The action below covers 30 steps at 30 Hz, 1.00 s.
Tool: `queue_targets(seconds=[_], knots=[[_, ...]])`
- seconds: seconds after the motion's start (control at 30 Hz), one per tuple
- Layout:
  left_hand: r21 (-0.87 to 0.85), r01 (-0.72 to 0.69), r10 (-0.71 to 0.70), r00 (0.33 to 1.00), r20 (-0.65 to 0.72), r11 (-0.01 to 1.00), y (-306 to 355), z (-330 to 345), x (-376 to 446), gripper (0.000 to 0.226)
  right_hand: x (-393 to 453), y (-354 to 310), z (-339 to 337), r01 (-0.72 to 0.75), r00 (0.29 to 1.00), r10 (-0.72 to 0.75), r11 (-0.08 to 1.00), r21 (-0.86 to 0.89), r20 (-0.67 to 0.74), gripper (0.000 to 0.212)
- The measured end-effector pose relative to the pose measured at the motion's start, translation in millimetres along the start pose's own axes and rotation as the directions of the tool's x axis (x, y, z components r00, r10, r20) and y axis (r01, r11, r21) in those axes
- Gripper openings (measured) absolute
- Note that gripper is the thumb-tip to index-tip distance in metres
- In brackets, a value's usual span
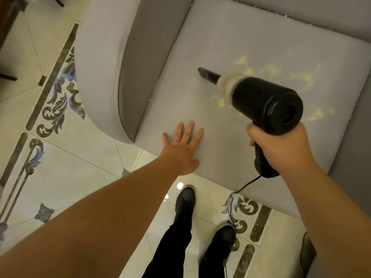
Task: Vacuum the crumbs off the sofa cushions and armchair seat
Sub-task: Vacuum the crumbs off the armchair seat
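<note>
A grey seat cushion fills the upper middle of the head view. Yellow crumbs lie scattered over its right half. My right hand grips the handle of a black handheld vacuum. Its narrow black nozzle points left and down toward the cushion, left of the crumbs. My left hand rests flat on the front part of the cushion with its fingers spread.
A rounded grey armrest borders the cushion on the left. The vacuum's thin black cord hangs down to the patterned tile floor. My two dark shoes stand in front of the seat.
</note>
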<state>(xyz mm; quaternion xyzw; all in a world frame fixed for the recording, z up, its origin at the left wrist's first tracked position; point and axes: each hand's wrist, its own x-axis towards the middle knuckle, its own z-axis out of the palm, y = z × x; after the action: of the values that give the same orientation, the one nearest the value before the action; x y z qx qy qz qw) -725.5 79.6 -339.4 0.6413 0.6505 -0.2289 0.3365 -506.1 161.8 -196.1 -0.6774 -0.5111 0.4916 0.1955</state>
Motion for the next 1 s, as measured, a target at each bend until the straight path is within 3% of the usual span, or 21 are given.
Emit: queue_targets(seconds=[0.2, 0.37, 0.47, 0.8, 1.0], knots=[[-0.021, 0.003, -0.004, 0.999, -0.049, 1.0, -0.9, -2.7, 1.9, 0.1, -23.6, 12.9, 3.1, 0.054, 0.995, -0.047, 0.996, -0.077, 0.091, 0.013], [-0.043, 0.042, -0.042, 0.999, 0.0, 0.998, 3.0, -3.8, -10.9, 0.097, -31.2, 14.3, 2.5, 0.081, 0.995, -0.082, 0.996, -0.022, -0.048, 0.016], [-0.053, 0.043, -0.043, 0.999, 0.005, 0.998, 5.0, 1.0, -13.7, 0.097, -35.6, 19.9, 4.8, 0.058, 0.997, -0.058, 0.998, -0.014, -0.056, 0.018], [-0.055, 0.013, -0.013, 1.0, -0.014, 0.998, 7.6, 15.2, -23.0, 0.095, -81.1, 50.5, -8.1, -0.009, 0.99, 0.023, 0.995, -0.1, 0.138, 0.023], [-0.036, 0.0, 0.0, 1.0, -0.022, 0.999, 12.5, 17.6, -26.0, 0.092, -68.1, 34.3, 0.0, 0.178, 0.967, -0.135, 0.964, -0.196, 0.218, 0.032]])
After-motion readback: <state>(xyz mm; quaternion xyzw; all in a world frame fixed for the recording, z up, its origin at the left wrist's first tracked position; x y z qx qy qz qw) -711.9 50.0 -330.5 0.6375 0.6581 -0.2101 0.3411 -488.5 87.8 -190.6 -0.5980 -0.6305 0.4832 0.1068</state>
